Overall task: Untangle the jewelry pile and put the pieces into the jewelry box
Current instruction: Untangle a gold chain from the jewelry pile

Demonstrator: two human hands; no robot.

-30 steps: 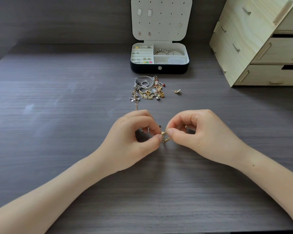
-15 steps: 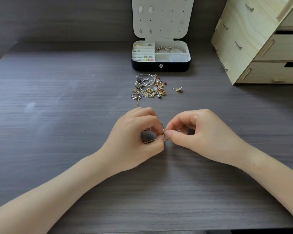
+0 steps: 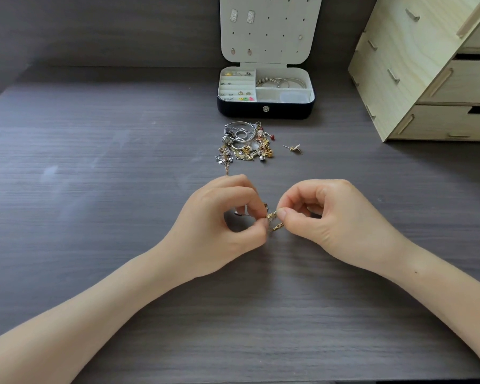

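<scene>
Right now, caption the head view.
Left hand, right hand pinch gold piece before jewelry pile and open jewelry box.

No readable txt, labels, nos. or signs anywhere in view.

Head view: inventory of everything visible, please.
table: 1, dark grey woodgrain, under everything
jewelry box: 1, black, cream lining, open, far centre
jewelry pile: 1, silver and gold, before the box
loose stud: 1, gold, right of the pile
drawer unit: 1, pale wood, far right
gold piece: 1, gold, between both hands
left hand: 1, bare, centre, pinches gold piece
right hand: 1, bare, centre, pinches gold piece
</scene>
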